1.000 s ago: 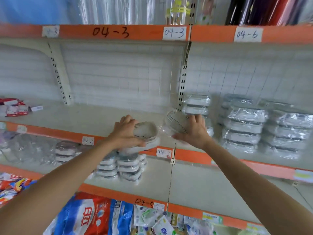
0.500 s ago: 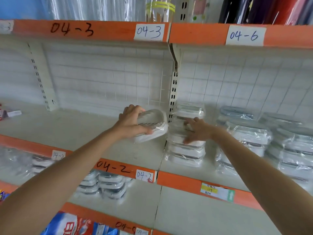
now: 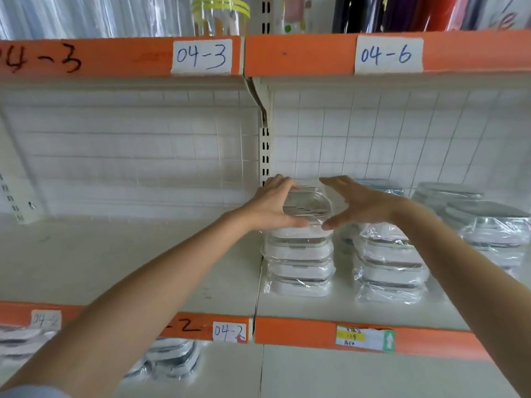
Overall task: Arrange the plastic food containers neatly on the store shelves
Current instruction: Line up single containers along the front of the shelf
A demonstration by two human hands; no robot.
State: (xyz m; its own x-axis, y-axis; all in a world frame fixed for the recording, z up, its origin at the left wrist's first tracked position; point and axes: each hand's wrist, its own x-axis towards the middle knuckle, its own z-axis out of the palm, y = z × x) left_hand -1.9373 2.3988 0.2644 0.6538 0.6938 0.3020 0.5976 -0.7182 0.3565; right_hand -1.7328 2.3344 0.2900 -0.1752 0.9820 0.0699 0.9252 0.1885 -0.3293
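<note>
A stack of white plastic food containers (image 3: 298, 265) wrapped in clear film stands on the middle shelf (image 3: 143, 268), just right of the shelf joint. On top of it lies the top container (image 3: 306, 203) with a clear ribbed lid. My left hand (image 3: 270, 203) holds this container from the left, fingers over its far edge and thumb along its front. My right hand (image 3: 356, 205) is spread at the container's right side, thumb near its front corner; I cannot tell whether it touches.
More wrapped container stacks stand to the right, a second stack (image 3: 388, 271) and further stacks (image 3: 488, 225). Other containers (image 3: 172, 360) lie on the lower shelf. An upright post (image 3: 264, 150) and wire grid back the shelf. Orange edge strips carry labels 04-3, 04-6 and 04-2.
My left hand has carried its container rightward and set it on top of the stack. My right hand has lifted off the stack's front and spread beside the new top container.
</note>
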